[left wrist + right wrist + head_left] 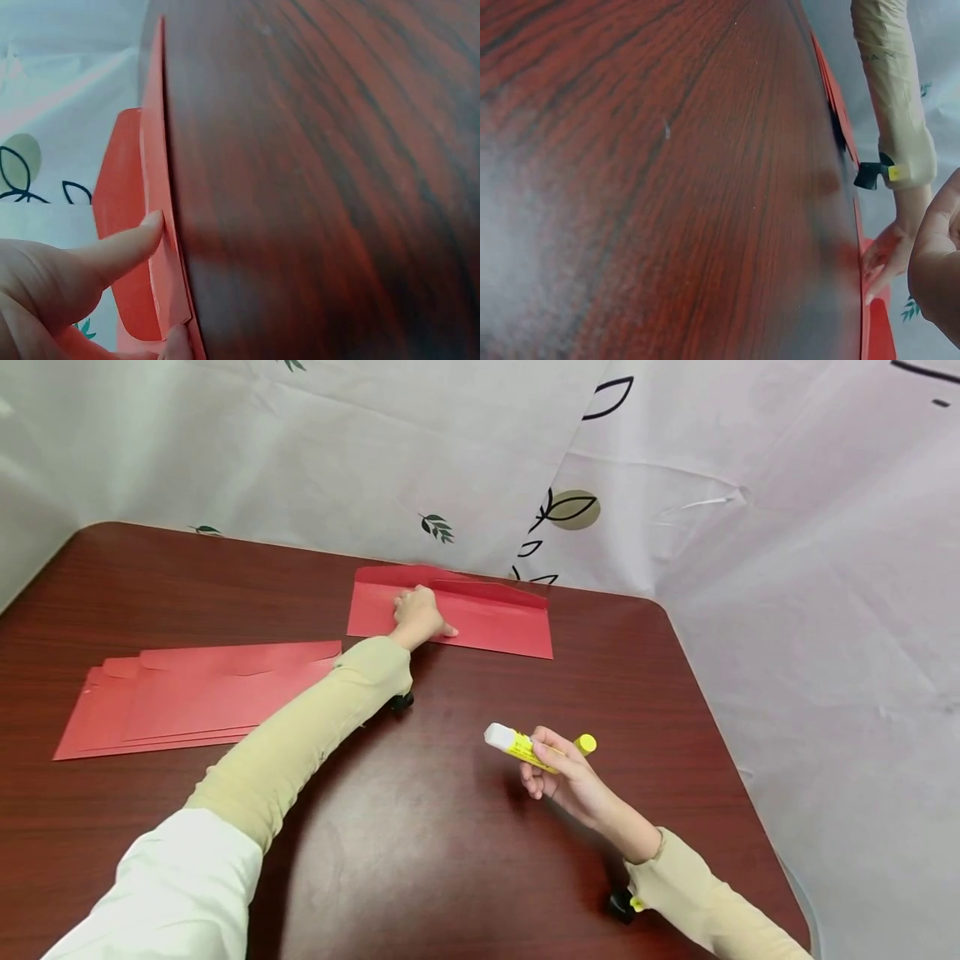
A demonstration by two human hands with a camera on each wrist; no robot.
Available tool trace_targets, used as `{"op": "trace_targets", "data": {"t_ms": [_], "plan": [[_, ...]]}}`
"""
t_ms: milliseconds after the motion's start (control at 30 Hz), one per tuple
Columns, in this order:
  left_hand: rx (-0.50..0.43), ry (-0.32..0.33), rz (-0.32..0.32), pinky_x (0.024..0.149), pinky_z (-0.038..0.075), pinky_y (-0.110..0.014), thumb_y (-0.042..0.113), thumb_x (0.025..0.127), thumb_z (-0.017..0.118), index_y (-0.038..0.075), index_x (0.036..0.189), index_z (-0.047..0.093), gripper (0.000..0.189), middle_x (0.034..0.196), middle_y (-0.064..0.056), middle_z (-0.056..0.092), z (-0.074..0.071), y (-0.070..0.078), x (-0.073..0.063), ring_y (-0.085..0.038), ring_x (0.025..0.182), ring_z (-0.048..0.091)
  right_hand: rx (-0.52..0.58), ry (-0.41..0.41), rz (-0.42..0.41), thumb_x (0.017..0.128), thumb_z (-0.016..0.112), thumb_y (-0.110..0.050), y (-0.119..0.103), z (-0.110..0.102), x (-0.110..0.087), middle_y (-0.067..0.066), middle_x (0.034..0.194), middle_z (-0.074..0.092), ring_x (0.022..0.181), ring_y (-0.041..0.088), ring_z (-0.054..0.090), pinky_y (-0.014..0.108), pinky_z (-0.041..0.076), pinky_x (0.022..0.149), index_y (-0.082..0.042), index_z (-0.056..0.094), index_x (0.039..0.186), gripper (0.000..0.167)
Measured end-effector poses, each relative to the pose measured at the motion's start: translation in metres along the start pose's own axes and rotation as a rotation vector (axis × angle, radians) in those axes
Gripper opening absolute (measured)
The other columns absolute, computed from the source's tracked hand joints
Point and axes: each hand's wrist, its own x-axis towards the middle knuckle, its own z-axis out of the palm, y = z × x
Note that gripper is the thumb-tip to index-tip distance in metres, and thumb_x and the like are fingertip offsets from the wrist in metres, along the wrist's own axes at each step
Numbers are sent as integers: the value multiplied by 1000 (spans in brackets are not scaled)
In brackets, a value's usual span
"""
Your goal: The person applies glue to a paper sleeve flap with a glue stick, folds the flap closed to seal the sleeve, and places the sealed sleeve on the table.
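Nearest the camera, at lower left, a white sleeve (172, 881) is seen. By the left grip (417, 612), its thumb held straight and apart from the fingers, a red envelope (502, 625) is pressed rather than clasped, near the far edge of the table (450, 860); its flap (491, 591) is raised on the far side. In the right grip (566, 772), closed between thumb and fingers, a yellow glue stick (525, 750) is held over the table, its white end pointed leftward. Just beyond, what appears to be a yellow cap (585, 744) is seen; whether it is held cannot be told. The step in hand is judged to be the steadying of the envelope for gluing; next, the stick would need to be brought to the flap while the paper is kept from sliding. The left arm is stretched far forward, nearly straight; the right forearm is angled in from lower right. Farther left, more red envelopes (225, 689) are stacked, partly covered by the left arm.
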Motion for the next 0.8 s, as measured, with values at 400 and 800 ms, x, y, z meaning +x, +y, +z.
{"op": "trace_targets", "data": {"t_ms": [400,800], "plan": [[-181,41,35,101,44,-47,30,69,87,-2,132,32,89,129,-29,45,3,-7,6,-44,125,42,-7,1,-1,103,39,-16,0,-1,1,-6,78,61,68,5,55,15,46,61,-19,47,95,12],[-314,70,77,105,42,-43,18,83,73,-2,133,54,57,134,-17,57,-8,-19,4,-35,125,49,-4,-2,-1,103,40,-16,0,-4,4,-6,78,62,68,5,56,15,47,60,-19,48,95,12]]}}
